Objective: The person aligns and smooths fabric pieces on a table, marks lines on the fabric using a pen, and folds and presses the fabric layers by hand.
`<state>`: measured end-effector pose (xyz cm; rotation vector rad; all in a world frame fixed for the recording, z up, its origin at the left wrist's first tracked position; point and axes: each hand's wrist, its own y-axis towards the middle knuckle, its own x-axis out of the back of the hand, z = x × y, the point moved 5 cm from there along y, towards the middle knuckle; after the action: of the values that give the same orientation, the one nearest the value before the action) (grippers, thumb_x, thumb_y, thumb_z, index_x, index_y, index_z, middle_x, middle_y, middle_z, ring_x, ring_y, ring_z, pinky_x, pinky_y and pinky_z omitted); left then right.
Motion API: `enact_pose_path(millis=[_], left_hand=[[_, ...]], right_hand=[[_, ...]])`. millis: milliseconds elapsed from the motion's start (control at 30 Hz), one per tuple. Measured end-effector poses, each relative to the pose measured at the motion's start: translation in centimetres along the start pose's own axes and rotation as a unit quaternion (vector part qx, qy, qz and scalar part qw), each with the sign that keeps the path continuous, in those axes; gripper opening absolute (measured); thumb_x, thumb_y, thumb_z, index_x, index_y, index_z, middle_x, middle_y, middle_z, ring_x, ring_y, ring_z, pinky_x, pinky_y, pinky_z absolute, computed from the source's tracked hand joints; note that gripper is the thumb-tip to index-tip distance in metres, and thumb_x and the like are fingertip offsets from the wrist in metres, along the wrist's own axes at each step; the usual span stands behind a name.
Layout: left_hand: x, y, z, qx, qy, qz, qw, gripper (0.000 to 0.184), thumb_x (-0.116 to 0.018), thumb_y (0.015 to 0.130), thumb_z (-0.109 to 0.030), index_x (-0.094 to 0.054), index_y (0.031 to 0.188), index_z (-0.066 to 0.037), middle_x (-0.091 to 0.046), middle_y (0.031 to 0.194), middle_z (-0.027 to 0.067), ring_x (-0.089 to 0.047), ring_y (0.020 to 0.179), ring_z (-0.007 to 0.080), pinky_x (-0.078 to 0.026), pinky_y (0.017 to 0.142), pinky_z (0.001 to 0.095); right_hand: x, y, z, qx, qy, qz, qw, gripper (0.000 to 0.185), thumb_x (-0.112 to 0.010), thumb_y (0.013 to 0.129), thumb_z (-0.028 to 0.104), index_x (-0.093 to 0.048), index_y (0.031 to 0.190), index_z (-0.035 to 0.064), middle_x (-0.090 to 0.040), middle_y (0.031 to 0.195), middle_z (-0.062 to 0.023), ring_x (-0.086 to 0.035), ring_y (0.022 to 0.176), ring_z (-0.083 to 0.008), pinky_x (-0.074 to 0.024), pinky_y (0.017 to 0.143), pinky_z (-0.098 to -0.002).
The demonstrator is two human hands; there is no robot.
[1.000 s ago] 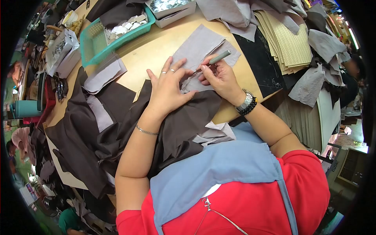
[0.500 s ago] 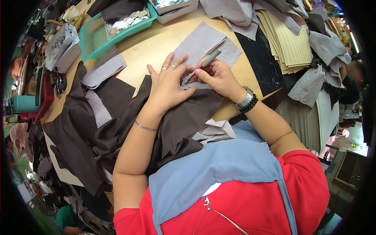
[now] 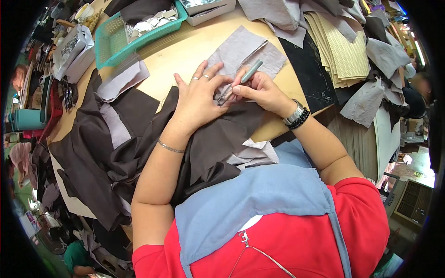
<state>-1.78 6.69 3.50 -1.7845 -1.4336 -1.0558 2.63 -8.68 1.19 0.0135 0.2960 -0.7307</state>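
Observation:
My right hand [image 3: 266, 95] pinches a grey-green pen [image 3: 252, 71] between thumb and fingers, its tip end pointing down at the cloth. My left hand [image 3: 195, 98], with a ring on its fingers, lies spread, fingers apart, and its fingertips and thumb rest at the same spot. Between the hands is a light grey cloth piece [image 3: 232, 50] with a slit-like line across it. Dark brown fabric [image 3: 218, 136] lies below and under my left wrist. The exact point where the pen meets the cloth is partly hidden by my fingers.
A green plastic basket [image 3: 107, 46] with white pieces stands at the upper left, near a white box [image 3: 208, 10]. A folded grey cloth [image 3: 123, 81] lies on the wooden table [image 3: 178, 53]. Stacked cream textured sheets [image 3: 340, 55] and grey scraps are on the right.
The pen and my right hand have shifted slightly, with the pen standing a little steeper. My left hand stays spread in almost the same place.

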Motion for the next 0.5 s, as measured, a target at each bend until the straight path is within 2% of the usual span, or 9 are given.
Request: enact_pose_path(millis=[33,133,233,267,367,500], left_hand=[[0.0,0.0,0.0,-0.003,0.011,0.005,1.000,0.057,-0.079,0.071,-0.039,-0.064,0.125,-0.027,-0.044,0.151,0.0038,-0.029,0.146,0.0327,-0.011,0.102,0.0831],[-0.2,-0.6,0.3,-0.045,0.039,-0.015,0.998,0.067,-0.078,0.070,-0.046,-0.060,0.133,-0.031,-0.041,0.153,0.0066,-0.027,0.147,0.0340,-0.011,0.103,0.0825],[-0.3,-0.5,0.6,-0.040,0.034,0.008,0.999,0.075,-0.078,0.069,-0.050,-0.057,0.138,-0.032,-0.038,0.155,0.0085,-0.024,0.147,0.0353,-0.009,0.103,0.0822],[-0.3,-0.5,0.6,-0.037,0.031,0.010,0.999,0.074,-0.078,0.068,-0.049,-0.057,0.137,-0.031,-0.038,0.155,0.0084,-0.024,0.148,0.0354,-0.009,0.103,0.0821],[-0.2,-0.3,0.5,-0.033,0.021,0.013,0.999,0.074,-0.078,0.068,-0.048,-0.058,0.137,-0.030,-0.038,0.156,0.0083,-0.024,0.148,0.0357,-0.009,0.103,0.0821],[-0.1,-0.4,0.5,-0.034,0.015,0.009,0.999,0.074,-0.079,0.068,-0.046,-0.058,0.137,-0.029,-0.038,0.155,0.0085,-0.024,0.148,0.0362,-0.008,0.103,0.0822]], right_hand=[[-0.2,-0.1,0.1,0.000,-0.001,0.011,1.000,0.012,-0.063,0.097,0.014,-0.058,0.106,0.0061,-0.069,0.098,-0.0055,-0.067,0.086,-0.0104,-0.0539,0.074,-0.0242],[0.9,-0.6,0.2,0.017,0.021,-0.087,0.996,0.012,-0.062,0.098,0.016,-0.058,0.105,0.0068,-0.068,0.098,-0.0039,-0.066,0.084,-0.0095,-0.0548,0.074,-0.0230],[2.0,-0.5,-0.3,0.012,0.032,-0.153,0.988,0.012,-0.062,0.098,0.016,-0.058,0.104,0.0073,-0.068,0.098,-0.0027,-0.066,0.085,-0.0090,-0.0544,0.074,-0.0220],[1.9,-0.6,-0.4,-0.004,0.021,-0.139,0.990,0.012,-0.062,0.098,0.015,-0.057,0.105,0.0076,-0.067,0.099,-0.0026,-0.065,0.087,-0.0083,-0.0535,0.074,-0.0219],[0.7,-0.4,-0.2,0.032,-0.034,-0.109,0.993,0.011,-0.062,0.098,0.014,-0.055,0.104,0.0076,-0.067,0.098,-0.0030,-0.065,0.088,-0.0080,-0.0533,0.074,-0.0220],[0.4,-0.2,-0.5,0.043,-0.061,-0.110,0.991,0.010,-0.061,0.098,0.011,-0.054,0.103,0.0066,-0.067,0.097,-0.0043,-0.064,0.089,-0.0080,-0.0521,0.075,-0.0229]])
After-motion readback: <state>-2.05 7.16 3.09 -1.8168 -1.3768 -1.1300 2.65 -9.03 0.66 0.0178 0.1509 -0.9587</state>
